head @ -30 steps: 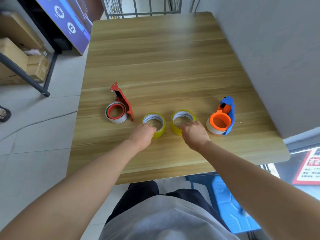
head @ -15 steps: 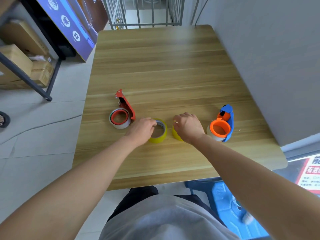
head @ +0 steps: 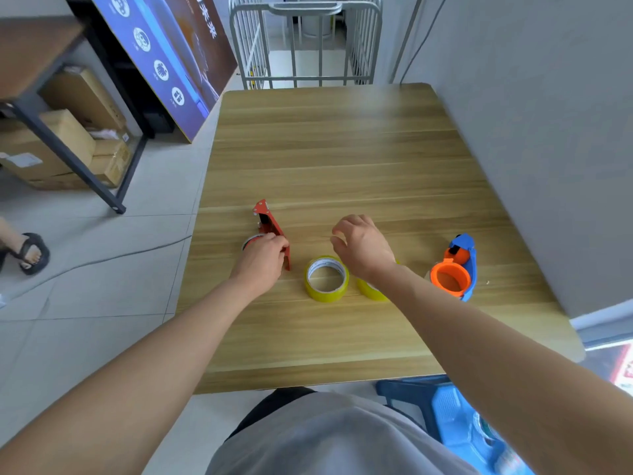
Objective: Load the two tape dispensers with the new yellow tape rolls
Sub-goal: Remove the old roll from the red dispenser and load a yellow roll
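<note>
Red tape dispenser [head: 270, 226] gripped by left hand [head: 262, 260]; right hand [head: 364, 246] loosely spread (roll print unreadable).

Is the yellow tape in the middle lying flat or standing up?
Lying flat. The yellow tape roll rests on the table, hole facing up.

Bright, even daylight, faint shadows, wide-angle bending at edges, slight blur throughout.

We see the left hand [head: 262, 260] gripping the red dispenser [head: 270, 222], the right hand [head: 364, 246] hovering loose-fingered above two yellow rolls [head: 326, 278], and the blue dispenser [head: 457, 269] sitting apart.
</note>
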Demonstrator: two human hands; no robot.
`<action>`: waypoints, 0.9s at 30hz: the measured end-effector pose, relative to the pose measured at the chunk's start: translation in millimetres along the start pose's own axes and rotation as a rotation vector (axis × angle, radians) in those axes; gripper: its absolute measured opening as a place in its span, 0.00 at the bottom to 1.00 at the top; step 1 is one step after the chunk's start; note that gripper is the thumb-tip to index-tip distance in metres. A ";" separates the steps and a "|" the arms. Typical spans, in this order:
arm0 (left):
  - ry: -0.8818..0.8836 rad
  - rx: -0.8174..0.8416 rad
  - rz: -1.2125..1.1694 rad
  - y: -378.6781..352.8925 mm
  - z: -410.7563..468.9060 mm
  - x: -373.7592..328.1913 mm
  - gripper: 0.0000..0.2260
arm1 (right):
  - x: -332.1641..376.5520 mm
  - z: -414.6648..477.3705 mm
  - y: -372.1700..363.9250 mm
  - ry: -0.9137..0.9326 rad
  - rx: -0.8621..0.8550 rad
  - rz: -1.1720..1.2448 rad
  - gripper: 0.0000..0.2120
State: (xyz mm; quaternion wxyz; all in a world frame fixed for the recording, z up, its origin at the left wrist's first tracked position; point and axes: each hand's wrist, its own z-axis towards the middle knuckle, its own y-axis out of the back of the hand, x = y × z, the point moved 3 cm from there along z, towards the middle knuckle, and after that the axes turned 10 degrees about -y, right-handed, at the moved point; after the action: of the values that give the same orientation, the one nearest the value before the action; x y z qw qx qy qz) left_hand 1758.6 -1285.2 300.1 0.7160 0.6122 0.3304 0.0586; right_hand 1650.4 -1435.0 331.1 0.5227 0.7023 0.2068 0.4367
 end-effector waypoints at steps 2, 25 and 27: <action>0.030 0.046 -0.008 -2.7 -3.4 11.1 0.12 | 7.2 2.4 -5.0 -0.005 0.035 0.035 0.13; 0.204 0.213 0.001 -37.6 32.4 60.7 0.04 | 27.1 26.0 -53.6 -0.418 0.193 0.639 0.14; 0.221 0.183 -0.010 -33.7 31.2 57.8 0.04 | 25.5 29.0 -47.4 -0.400 0.194 0.636 0.14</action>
State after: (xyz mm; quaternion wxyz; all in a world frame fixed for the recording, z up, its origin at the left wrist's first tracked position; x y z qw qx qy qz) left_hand 1809.5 -1291.3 247.0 0.6167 0.6632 0.4141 0.0917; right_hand 1695.9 -1414.5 295.8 0.3225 0.8487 -0.0871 0.4099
